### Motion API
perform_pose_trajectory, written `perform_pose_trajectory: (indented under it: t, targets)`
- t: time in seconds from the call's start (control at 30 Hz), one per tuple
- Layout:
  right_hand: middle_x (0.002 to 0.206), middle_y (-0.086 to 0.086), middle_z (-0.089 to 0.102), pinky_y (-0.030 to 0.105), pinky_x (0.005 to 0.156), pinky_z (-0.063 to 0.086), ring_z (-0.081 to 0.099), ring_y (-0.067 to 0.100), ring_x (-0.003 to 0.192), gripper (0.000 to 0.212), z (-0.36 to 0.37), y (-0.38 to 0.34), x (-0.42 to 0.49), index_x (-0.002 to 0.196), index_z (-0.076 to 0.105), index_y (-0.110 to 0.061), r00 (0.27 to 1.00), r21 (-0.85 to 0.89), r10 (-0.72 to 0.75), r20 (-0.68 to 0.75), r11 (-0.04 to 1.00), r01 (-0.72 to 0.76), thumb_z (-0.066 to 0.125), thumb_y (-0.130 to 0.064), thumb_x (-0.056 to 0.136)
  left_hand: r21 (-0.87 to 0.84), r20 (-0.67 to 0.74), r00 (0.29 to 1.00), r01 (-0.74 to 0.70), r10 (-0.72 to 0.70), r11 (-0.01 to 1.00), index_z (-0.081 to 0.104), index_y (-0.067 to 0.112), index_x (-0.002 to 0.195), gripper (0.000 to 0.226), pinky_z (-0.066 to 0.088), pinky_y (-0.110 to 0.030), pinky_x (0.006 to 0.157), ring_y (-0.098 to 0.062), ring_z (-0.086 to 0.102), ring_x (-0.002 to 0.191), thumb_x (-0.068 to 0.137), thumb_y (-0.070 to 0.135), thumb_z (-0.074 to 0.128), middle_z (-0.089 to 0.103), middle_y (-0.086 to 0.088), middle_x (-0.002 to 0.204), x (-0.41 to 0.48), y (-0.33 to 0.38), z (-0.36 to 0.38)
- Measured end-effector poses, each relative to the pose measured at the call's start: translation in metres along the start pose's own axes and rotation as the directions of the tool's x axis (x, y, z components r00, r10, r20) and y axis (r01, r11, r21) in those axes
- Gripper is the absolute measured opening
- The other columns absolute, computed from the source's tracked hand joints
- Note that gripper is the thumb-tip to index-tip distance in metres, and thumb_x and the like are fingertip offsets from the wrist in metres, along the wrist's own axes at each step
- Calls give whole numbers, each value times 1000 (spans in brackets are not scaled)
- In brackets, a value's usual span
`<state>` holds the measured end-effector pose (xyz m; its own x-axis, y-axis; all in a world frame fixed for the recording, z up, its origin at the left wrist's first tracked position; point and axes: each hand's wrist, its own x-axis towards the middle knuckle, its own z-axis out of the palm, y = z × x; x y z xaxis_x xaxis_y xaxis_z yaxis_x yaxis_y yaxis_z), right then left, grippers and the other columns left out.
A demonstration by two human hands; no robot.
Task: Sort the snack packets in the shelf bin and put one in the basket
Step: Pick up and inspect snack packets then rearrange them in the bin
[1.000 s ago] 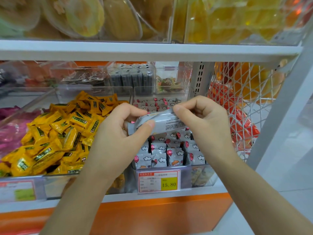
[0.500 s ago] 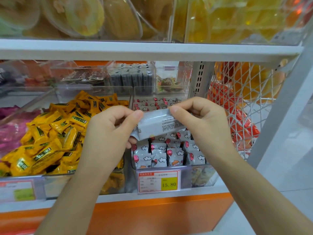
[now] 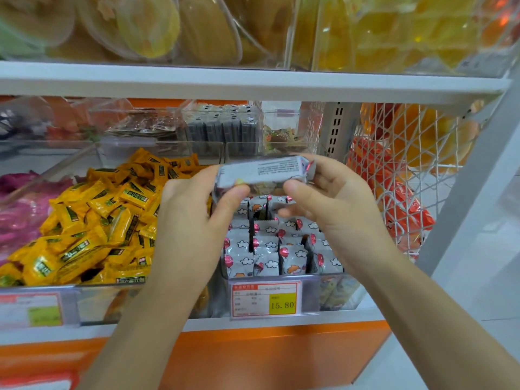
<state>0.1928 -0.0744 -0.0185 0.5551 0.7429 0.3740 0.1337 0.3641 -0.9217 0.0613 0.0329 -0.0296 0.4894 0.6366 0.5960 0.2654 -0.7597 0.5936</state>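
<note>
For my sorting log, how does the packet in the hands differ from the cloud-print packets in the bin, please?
The held packet lies sideways; the binned packets stand upright in rows. The held packet shows fine print; the binned packets show clouds and red balloons. The left hand and right hand pinch the held packet; the binned packets rest in the clear bin. Both have silver-grey wrappers.

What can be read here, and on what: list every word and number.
"15.80": yellow patch of the centre price tag.
Rest of that tag: too small to read.
Fine print on the held grey packet: too small to read.
Green labels on the yellow packets: blurred.
Left price tag: blurred.
</note>
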Motion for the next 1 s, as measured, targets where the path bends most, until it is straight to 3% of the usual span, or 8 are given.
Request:
perform_pose_trajectory:
  t: [0.13,0.27,0.37,0.5,0.67,0.8,0.87,1.0]
  targets:
    - [90,3,73,23,62,53,67,14,74,13,-5,1,4,99,68,-8,992,-156,-58,-109,987,40,61,-8,88,149,96,995,-39,25,988,53,29,126,51,26,-25,96,-13,31,122,88,58,37,52,13,124,2,-5,6]
    - [90,-3,69,18,66,52,66,7,76,17,-16,5,14,102,64,-12,958,-475,-160,-239,880,29,65,-16,86,287,282,959,-69,-15,956,37,31,140,56,8,-40,113,-6,4,139,89,50,45,18,11,154,0,-17,15]
    - [99,-5,63,30,79,52,62,14,90,25,-14,8,22,107,56,-20,969,-666,-199,-150,744,50,68,-19,84,262,278,961,-86,11,961,35,30,141,58,8,-37,113,-3,2,139,88,49,49,15,11,154,-2,-22,18]
    - [102,-4,59,21,75,38,53,11,91,38,-3,14,32,114,56,-15,986,-875,-156,54,467,122,71,-24,81,223,243,969,-108,52,969,38,28,140,56,3,-27,104,4,3,133,88,44,52,18,10,153,-2,-25,21]
    - [104,-3,52,17,74,31,44,9,90,37,6,26,38,113,59,-13,985,-906,-43,168,387,172,71,-26,81,185,235,970,-110,64,977,39,26,139,55,4,-23,101,5,4,130,88,39,54,20,8,152,-2,-27,23]
    - [90,-13,57,35,89,32,40,18,102,19,9,31,43,100,67,-21,950,-942,115,290,208,262,56,-33,90,153,235,970,-100,62,983,39,26,139,55,4,-22,101,5,5,130,88,37,55,19,9,152,-2,-27,24]
    - [101,-12,60,40,93,26,35,20,112,25,10,31,46,106,67,-25,912,-943,244,330,139,304,45,-24,94,146,238,970,-93,56,985,38,26,140,56,4,-22,101,5,5,130,88,37,56,19,9,152,-2,-27,24]
    - [114,-5,65,40,100,35,42,21,117,34,9,23,64,108,69,-25,919,-931,213,333,229,284,43,-11,90,147,235,971,-81,45,986,37,27,140,58,4,-23,102,2,5,134,87,37,57,19,10,152,-2,-27,25]
